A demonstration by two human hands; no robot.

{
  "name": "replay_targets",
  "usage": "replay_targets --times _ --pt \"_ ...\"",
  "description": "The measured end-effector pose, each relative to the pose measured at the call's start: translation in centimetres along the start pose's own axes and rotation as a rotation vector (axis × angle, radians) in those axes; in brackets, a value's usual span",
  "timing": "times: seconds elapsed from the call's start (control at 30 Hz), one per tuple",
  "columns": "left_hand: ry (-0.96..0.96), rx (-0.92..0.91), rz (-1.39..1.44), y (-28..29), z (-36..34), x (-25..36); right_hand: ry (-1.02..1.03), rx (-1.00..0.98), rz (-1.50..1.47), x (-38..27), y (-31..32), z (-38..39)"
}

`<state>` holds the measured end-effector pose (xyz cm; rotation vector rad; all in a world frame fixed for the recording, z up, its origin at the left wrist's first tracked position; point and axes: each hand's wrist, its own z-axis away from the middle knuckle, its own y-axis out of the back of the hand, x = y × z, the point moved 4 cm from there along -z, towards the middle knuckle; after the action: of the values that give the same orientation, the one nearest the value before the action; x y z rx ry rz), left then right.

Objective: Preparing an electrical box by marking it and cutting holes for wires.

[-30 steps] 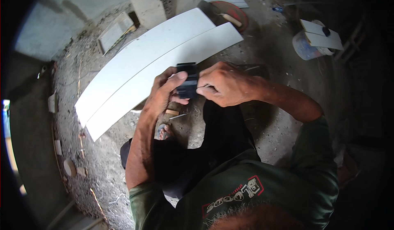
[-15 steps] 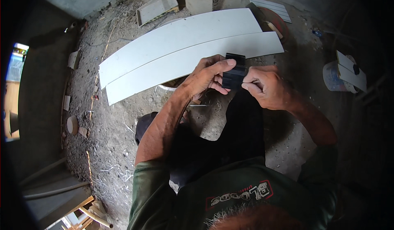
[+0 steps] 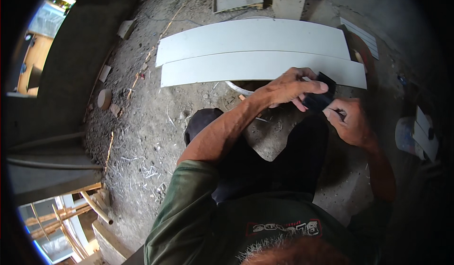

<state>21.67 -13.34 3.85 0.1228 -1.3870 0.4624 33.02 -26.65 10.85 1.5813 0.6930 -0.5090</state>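
A black block (image 3: 316, 102) is being held beside the white panels' (image 3: 250, 67) near edge, toward the right corner.
Left hand (image 3: 289, 88) is clasping it, seemingly for steadiness; right hand (image 3: 352, 120) is pinching closed alongside, contents hidden.

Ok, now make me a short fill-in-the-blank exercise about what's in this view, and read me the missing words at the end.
1. The small piece gripped in the left hand is coloured ____.
2. Beyond that hand lie ____ long white panels, one nearer the person than the other.
3. The person's shirt is dark ____.
4. The bucket with small white boards at its top stands on the person's ____ side.

Missing words: black; two; green; right.
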Motion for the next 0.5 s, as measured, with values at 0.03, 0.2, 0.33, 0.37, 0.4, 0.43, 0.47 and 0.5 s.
replay_targets --times 0.03,0.2,0.33,0.37,0.4,0.43,0.47,0.5 --pt "-0.008 -0.024 0.001 -0.2 -0.1 0.0 0.017 -0.010 -0.009 0.0 -0.2 0.2" --pt "0.030 0.013 -0.032 0.0 0.0 -0.3 -0.013 0.081 -0.012 0.5 -0.7 0.3" --pt "0.077 0.017 -0.029 0.0 0.2 0.2 0.006 0.102 0.075 -0.5 -0.3 0.1" --pt "0.078 0.009 -0.030 0.0 0.1 0.0 0.000 0.107 0.078 -0.3 -0.2 0.1" --pt "0.060 0.013 -0.014 0.2 -0.1 -0.4 0.002 0.075 0.069 0.0 -0.4 0.0" --pt "0.042 0.024 -0.001 0.4 -0.1 -0.3 0.011 0.042 0.057 0.2 -0.6 -0.2" --pt "0.044 0.026 -0.007 0.4 -0.1 -0.3 0.014 0.046 0.053 0.2 -0.6 -0.1" --pt "0.021 0.013 -0.011 0.3 -0.2 -0.3 0.013 0.036 0.047 0.2 -0.7 0.0"
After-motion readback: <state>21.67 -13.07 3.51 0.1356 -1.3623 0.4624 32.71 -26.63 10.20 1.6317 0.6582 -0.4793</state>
